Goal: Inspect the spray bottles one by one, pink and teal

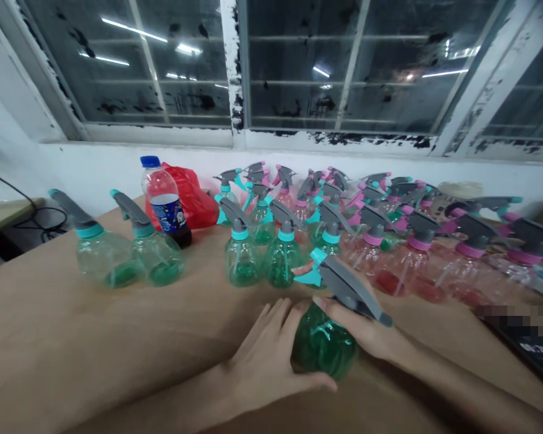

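A green spray bottle (328, 343) with a grey and turquoise trigger head stands tilted on the brown table in front of me. My left hand (271, 349) wraps around the left side of its body, thumb low at the front. Around the neck, just under the trigger head, my right hand (362, 325) is closed; some of its fingers are hidden behind the head. Just beyond stand a green spray bottle (284, 259) and another green spray bottle (242, 259), both with turquoise collars.
Several pink spray bottles (419, 265) stand at the right. Two green spray bottles (104, 256) are at the left, near a soda bottle (163, 199) and a red plastic bag (190, 196). A dark flat object (525, 343) lies at the right edge. Windows (154, 66) line the wall behind.
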`<state>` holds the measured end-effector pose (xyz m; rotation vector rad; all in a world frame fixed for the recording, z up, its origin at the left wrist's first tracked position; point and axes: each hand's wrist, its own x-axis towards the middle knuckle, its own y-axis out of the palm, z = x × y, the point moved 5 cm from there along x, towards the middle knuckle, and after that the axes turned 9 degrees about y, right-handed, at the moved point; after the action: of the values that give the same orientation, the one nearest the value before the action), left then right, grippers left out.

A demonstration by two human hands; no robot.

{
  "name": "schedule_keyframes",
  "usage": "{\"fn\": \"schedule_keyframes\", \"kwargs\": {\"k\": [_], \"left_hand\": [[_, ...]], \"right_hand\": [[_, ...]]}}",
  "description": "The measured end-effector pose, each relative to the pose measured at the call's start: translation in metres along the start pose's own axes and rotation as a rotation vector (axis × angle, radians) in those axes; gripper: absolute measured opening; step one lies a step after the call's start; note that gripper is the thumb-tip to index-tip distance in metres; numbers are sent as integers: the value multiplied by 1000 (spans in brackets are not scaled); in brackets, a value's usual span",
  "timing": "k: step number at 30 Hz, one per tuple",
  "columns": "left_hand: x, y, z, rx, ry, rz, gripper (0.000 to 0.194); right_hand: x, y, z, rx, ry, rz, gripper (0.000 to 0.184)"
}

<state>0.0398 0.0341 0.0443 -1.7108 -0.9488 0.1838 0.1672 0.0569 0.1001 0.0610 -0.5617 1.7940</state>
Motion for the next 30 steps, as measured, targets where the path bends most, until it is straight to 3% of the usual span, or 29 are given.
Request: {"fn": "schedule_keyframes", "kwargs": {"k": [6, 11, 18, 25, 30], "left_hand": [[-10, 12, 22, -27, -12, 171, 109], [-14, 14, 25, 8, -54, 305, 107], [-18, 16, 28, 83, -8, 261, 99], [-18, 15, 27, 96, 17, 195, 98], [-18, 14, 26, 83, 26, 194, 99]], "right_hand": [[1, -3, 3, -69, -40, -27, 41], [2, -4, 10, -139, -56, -49, 32], [5, -3, 11, -122, -46, -24, 28], [1, -2, -7, -91, 24, -2, 15], [-2, -3, -6, -72, 44, -7, 18]]}}
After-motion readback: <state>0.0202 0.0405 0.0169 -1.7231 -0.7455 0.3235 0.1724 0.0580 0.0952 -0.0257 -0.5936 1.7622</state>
